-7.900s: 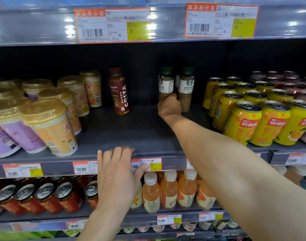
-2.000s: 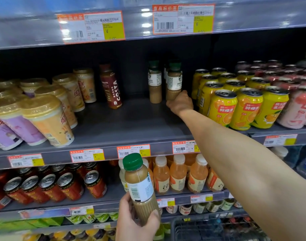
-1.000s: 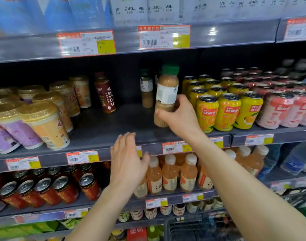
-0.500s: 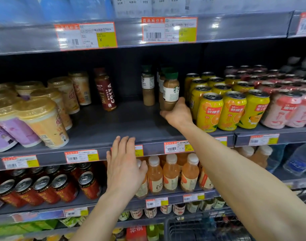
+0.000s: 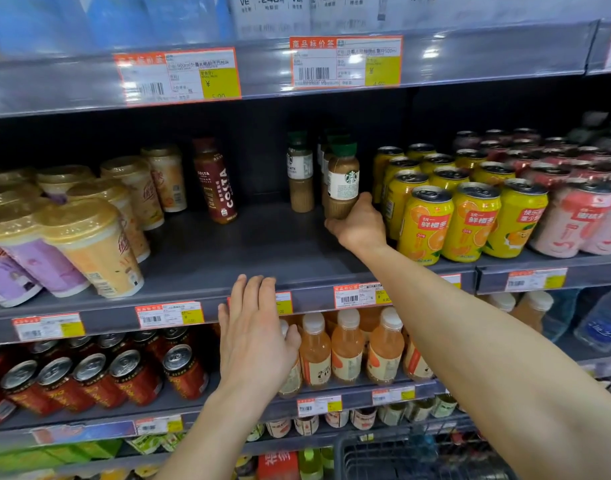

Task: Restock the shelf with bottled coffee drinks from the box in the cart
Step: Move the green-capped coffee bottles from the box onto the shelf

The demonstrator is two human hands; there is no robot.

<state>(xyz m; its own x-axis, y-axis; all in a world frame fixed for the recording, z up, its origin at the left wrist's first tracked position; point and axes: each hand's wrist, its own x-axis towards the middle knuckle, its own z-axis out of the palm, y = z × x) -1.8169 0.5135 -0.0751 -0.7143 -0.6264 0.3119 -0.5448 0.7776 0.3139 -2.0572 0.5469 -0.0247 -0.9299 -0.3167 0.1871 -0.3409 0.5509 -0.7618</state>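
My right hand grips the base of a green-capped coffee bottle that stands upright on the grey shelf, in front of more bottles of its kind. Another coffee bottle stands apart to its left. My left hand rests with straight fingers on the shelf's front edge and holds nothing. The wire cart shows at the bottom; the box in it is hidden.
A dark red Costa bottle stands left of the coffee bottles. Lidded drink cups fill the shelf's left side. Yellow orange-drink cans crowd close on the right of my right hand. Orange bottles and red cans sit one shelf below.
My right hand carried the bottle from the front of the shelf back into the row and set it upright. My left hand has stayed on the shelf edge.
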